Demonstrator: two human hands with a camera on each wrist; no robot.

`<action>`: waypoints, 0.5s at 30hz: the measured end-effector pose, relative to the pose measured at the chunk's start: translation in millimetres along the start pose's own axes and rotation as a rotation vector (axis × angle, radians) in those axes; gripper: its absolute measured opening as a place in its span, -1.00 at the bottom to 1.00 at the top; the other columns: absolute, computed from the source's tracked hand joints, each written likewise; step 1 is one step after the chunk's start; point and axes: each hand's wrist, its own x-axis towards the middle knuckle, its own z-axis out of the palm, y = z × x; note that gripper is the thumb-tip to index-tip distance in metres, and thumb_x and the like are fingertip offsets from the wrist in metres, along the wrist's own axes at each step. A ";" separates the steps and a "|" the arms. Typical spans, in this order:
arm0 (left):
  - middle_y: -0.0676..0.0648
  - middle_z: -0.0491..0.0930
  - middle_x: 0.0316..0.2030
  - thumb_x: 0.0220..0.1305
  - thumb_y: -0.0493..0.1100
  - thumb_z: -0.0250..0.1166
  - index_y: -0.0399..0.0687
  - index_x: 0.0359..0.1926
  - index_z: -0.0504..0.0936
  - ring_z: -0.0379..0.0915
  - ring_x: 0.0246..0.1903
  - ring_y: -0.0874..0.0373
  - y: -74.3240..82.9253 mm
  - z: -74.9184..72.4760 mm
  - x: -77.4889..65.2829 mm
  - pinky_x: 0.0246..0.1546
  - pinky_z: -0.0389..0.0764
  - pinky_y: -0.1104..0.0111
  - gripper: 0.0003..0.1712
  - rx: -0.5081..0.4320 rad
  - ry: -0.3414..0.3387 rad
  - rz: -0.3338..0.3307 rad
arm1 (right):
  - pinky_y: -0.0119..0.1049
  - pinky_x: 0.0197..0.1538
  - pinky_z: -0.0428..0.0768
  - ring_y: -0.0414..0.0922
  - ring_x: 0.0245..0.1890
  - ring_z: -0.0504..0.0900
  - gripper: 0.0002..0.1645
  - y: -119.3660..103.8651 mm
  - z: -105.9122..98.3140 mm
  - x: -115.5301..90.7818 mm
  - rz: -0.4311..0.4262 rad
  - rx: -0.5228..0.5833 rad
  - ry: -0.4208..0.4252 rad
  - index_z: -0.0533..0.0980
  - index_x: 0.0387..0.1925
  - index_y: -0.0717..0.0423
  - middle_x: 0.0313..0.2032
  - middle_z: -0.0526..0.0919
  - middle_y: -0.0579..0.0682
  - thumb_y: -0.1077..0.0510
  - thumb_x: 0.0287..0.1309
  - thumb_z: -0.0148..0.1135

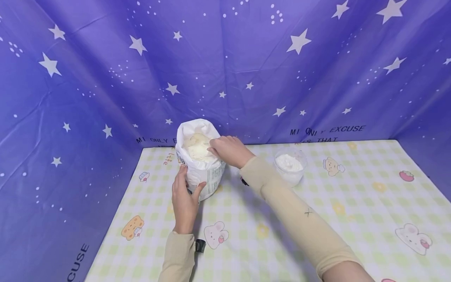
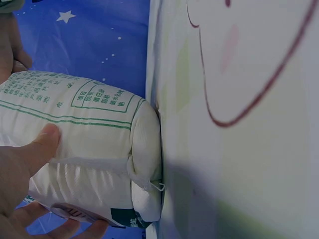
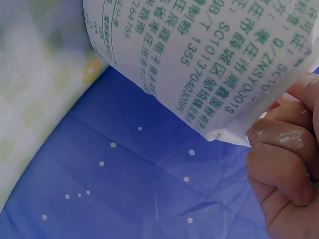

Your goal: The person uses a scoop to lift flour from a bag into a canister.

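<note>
A white bag of flour with green print stands at the table's back edge, its mouth rolled wide. Pale flour shows inside. My left hand holds the bag's near left side, thumb on the front and fingers round the side, as the left wrist view also shows. At the right of the mouth, my right hand has its fingers curled about what looks like a thin pale handle; its kind cannot be told. White powder dusts the right knuckles in the right wrist view.
A clear round tub holding white powder stands right of the bag, beyond my right forearm. A checked cloth with cartoon prints covers the table. Purple star curtains hang behind and at the sides.
</note>
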 end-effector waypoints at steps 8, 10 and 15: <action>-0.14 0.27 0.44 0.08 -0.06 0.49 -0.14 0.38 0.33 0.25 0.35 -0.15 0.6 0.2 0.5 0.22 0.49 0.04 -0.13 -0.009 0.007 0.012 | -0.12 -0.33 0.58 -0.08 -0.52 0.46 -0.67 -0.7 3.8 4.8 0.045 0.060 -0.023 0.52 -0.46 0.07 -0.56 0.49 -0.05 0.07 0.46 0.07; -0.14 0.27 0.44 0.08 -0.06 0.49 -0.14 0.38 0.33 0.26 0.35 -0.15 0.0 0.3 0.6 0.21 0.51 0.04 -0.13 -0.009 0.011 0.017 | -0.14 -0.35 0.54 -0.09 -0.52 0.45 -0.65 -1.1 4.1 3.8 0.065 0.088 -0.020 0.48 -0.50 0.05 -0.59 0.45 -0.07 0.07 0.46 0.06; -0.12 0.28 0.44 0.07 -0.07 0.50 -0.14 0.38 0.33 0.26 0.34 -0.13 0.2 0.5 -0.5 0.20 0.51 0.05 -0.12 -0.008 0.009 0.007 | -0.23 -0.37 0.45 -0.12 -0.53 0.39 -0.56 -2.0 4.4 0.6 0.109 0.177 -0.007 0.35 -0.63 0.00 -0.64 0.34 -0.11 0.11 0.45 0.05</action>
